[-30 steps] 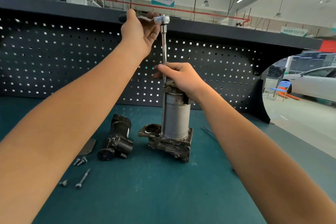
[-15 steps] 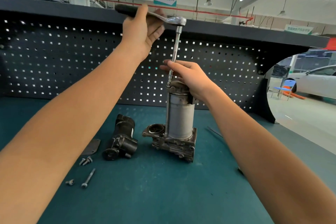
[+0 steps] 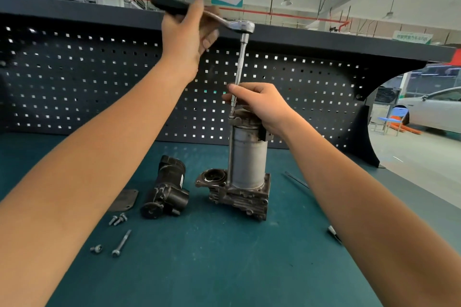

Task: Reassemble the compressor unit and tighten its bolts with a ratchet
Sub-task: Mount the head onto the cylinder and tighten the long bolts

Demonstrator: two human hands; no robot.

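The compressor unit (image 3: 247, 159), a grey metal cylinder on a cast base, stands upright on the teal bench. A ratchet (image 3: 240, 25) with a long extension bar (image 3: 239, 70) stands on a bolt at the cylinder's top left edge. My left hand (image 3: 185, 40) grips the ratchet's black handle, which points left and up. My right hand (image 3: 260, 104) rests on the cylinder's top cap, with its fingers pinching the lower end of the extension bar.
A black motor part (image 3: 167, 187) lies left of the unit, beside a flat dark plate (image 3: 124, 199). Several loose bolts (image 3: 118, 219) and one long bolt (image 3: 121, 243) lie front left. Thin tools (image 3: 334, 233) lie at the right. A black pegboard (image 3: 74, 77) backs the bench.
The ratchet handle has swung so the head now sits further right of my left hand, with more of the handle showing. My right hand stays on the cylinder's top.
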